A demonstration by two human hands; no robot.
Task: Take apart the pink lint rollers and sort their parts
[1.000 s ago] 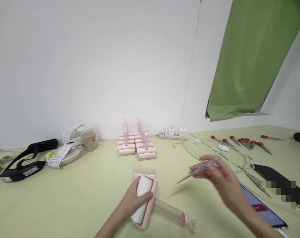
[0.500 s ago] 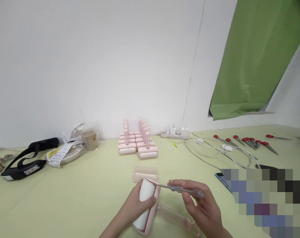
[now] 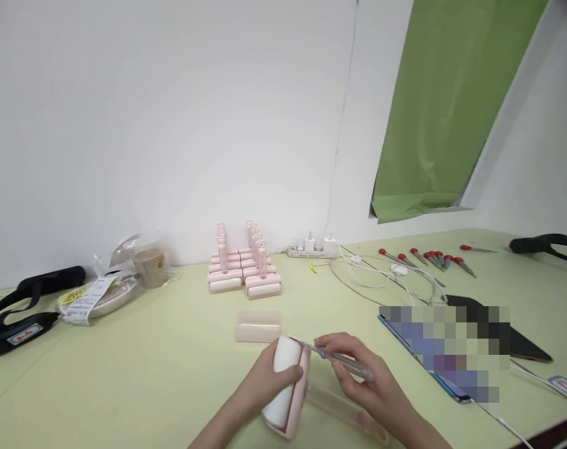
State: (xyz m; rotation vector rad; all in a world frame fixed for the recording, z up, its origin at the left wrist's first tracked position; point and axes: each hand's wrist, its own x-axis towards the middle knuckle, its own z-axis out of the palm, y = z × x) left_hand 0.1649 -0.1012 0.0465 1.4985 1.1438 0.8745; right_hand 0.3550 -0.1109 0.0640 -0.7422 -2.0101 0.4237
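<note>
My left hand [image 3: 261,385] is wrapped around the white roll of a pink lint roller [image 3: 287,386], low in the middle of the view. Its clear handle [image 3: 339,405] lies on the table under my right hand. My right hand [image 3: 365,383] pinches a screwdriver [image 3: 342,360] with a clear handle, its metal tip touching the roller's pink frame near the top end. A loose pale pink cover [image 3: 258,327] lies just beyond the roller.
A stack of pink lint rollers [image 3: 243,268] stands near the wall. Red-handled screwdrivers [image 3: 428,257], white cables [image 3: 390,280] and a power strip [image 3: 311,249] lie at right. A blurred device [image 3: 445,349] sits nearby. Black straps [image 3: 25,305] and bagged food [image 3: 119,277] are at left.
My right hand brought the screwdriver from the right down to the roller's frame. The view has shifted a little to the right since then; my left hand kept its hold.
</note>
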